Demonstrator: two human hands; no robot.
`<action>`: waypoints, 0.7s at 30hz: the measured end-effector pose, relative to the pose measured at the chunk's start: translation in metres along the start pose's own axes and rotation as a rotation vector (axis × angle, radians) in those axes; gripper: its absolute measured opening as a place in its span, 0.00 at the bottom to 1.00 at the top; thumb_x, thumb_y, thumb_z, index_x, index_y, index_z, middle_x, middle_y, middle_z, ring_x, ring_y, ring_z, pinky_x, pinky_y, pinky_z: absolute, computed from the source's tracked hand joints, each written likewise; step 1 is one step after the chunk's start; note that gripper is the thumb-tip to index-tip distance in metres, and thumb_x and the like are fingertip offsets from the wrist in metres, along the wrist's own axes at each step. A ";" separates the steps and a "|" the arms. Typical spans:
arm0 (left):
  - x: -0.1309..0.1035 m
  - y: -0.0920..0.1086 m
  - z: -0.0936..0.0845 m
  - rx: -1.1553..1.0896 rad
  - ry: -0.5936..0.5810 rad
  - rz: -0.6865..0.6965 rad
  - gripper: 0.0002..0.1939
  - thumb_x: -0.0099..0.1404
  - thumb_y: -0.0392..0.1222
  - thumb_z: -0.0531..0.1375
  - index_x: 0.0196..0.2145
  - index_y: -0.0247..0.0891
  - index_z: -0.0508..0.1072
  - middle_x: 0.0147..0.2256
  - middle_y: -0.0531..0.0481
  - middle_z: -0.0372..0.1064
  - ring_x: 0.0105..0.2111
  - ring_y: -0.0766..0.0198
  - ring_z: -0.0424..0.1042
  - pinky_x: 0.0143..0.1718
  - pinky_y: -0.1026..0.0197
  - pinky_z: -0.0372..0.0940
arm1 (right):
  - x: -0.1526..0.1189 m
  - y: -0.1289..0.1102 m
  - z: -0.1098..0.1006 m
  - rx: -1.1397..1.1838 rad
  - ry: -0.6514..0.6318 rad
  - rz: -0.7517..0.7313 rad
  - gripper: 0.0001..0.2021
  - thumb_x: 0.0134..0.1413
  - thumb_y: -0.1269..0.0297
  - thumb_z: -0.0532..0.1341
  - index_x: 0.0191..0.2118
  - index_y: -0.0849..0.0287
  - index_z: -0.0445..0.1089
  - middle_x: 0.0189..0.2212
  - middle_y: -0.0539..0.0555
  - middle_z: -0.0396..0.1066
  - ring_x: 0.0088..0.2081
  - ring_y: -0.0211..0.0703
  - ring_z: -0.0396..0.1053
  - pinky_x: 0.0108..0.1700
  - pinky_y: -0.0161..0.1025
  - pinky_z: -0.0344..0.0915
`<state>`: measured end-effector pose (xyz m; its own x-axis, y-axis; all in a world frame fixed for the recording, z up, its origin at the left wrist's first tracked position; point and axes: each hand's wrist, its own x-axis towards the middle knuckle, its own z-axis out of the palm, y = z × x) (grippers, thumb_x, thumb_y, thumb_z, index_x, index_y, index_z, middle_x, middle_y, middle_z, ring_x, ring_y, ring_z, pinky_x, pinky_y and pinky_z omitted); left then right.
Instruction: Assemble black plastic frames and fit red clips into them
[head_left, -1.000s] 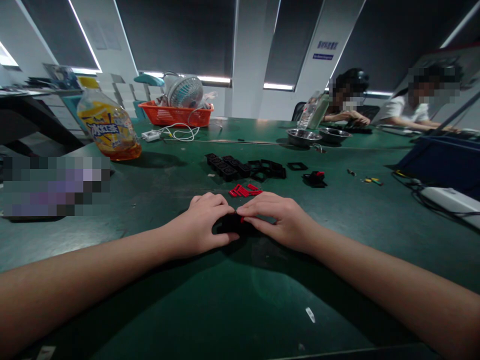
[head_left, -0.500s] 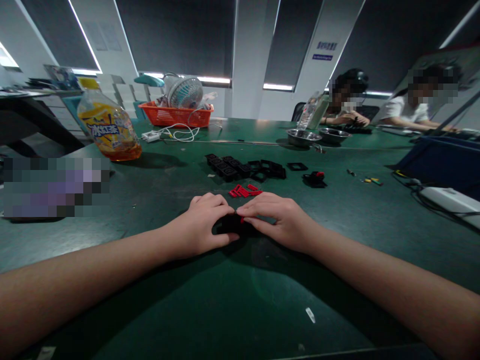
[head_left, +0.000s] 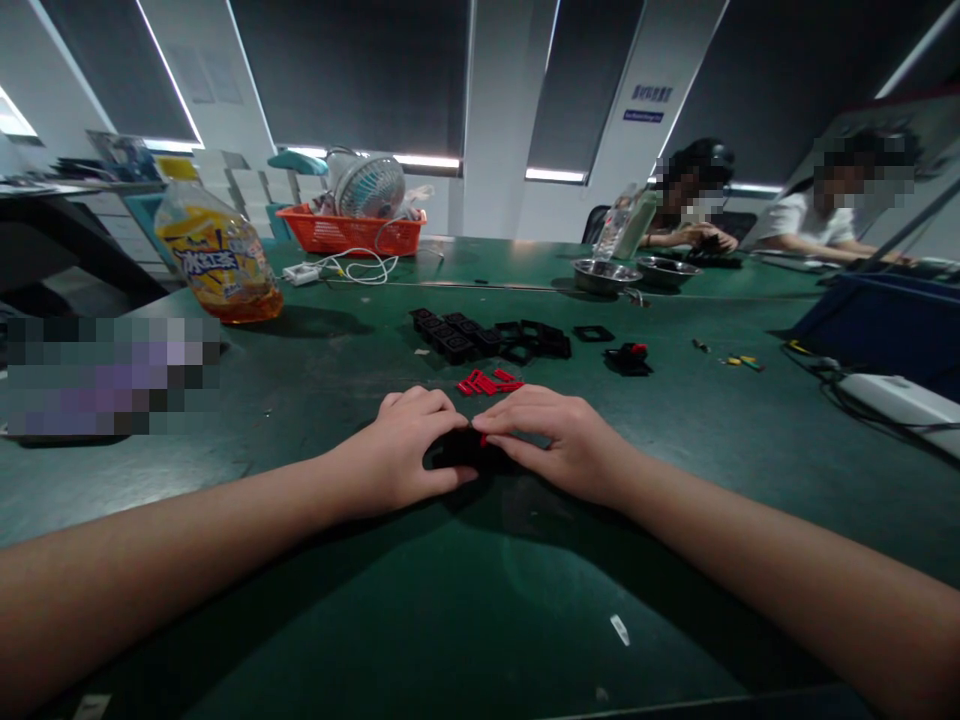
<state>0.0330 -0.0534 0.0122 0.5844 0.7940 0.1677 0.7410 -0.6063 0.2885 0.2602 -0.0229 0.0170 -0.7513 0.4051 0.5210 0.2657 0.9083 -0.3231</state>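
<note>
Low over the green table, my left hand [head_left: 412,450] has its thumb and fingers around the left side of a dark part [head_left: 457,452], whose outline is hard to make out. My right hand [head_left: 559,440] pinches a small red piece [head_left: 484,439] at the right side of that part. Just beyond the fingertips lie several loose red pieces [head_left: 487,382]. Behind these are several black blocks [head_left: 454,336] and thin black square frames [head_left: 536,338]. A black part with a red piece on it [head_left: 630,358] sits farther right.
A drink bottle [head_left: 217,250] and an orange basket [head_left: 352,232] stand at the left and back. Metal bowls [head_left: 606,277], a blue bin [head_left: 892,325] and a white power strip [head_left: 904,405] are to the right. Two people sit across at the back right.
</note>
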 end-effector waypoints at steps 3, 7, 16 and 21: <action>0.000 0.000 -0.001 0.002 -0.002 0.001 0.15 0.63 0.48 0.62 0.46 0.40 0.73 0.45 0.45 0.69 0.47 0.50 0.65 0.52 0.45 0.58 | -0.001 0.001 0.001 -0.003 0.004 0.007 0.09 0.60 0.71 0.61 0.44 0.57 0.77 0.40 0.55 0.79 0.43 0.44 0.75 0.48 0.44 0.72; 0.001 0.000 0.000 -0.002 -0.012 -0.005 0.16 0.63 0.49 0.62 0.47 0.41 0.73 0.45 0.45 0.69 0.47 0.50 0.66 0.52 0.45 0.59 | -0.001 0.001 0.002 0.003 0.004 0.014 0.09 0.60 0.71 0.61 0.44 0.56 0.77 0.40 0.55 0.80 0.44 0.44 0.75 0.49 0.44 0.71; 0.000 -0.001 0.001 -0.011 0.002 0.009 0.16 0.63 0.48 0.62 0.46 0.38 0.73 0.45 0.44 0.69 0.47 0.50 0.66 0.52 0.45 0.58 | 0.000 0.001 0.001 -0.013 0.005 -0.003 0.09 0.60 0.72 0.61 0.44 0.58 0.77 0.40 0.56 0.80 0.43 0.44 0.75 0.49 0.44 0.72; 0.000 -0.001 0.000 -0.012 -0.004 0.004 0.16 0.63 0.48 0.61 0.47 0.39 0.73 0.45 0.44 0.68 0.47 0.50 0.66 0.52 0.45 0.57 | 0.000 0.001 0.002 -0.004 0.010 0.002 0.09 0.60 0.72 0.62 0.44 0.59 0.77 0.40 0.56 0.80 0.43 0.44 0.75 0.49 0.44 0.72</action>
<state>0.0326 -0.0526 0.0120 0.5884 0.7916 0.1648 0.7351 -0.6086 0.2988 0.2597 -0.0225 0.0154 -0.7451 0.4075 0.5280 0.2695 0.9081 -0.3207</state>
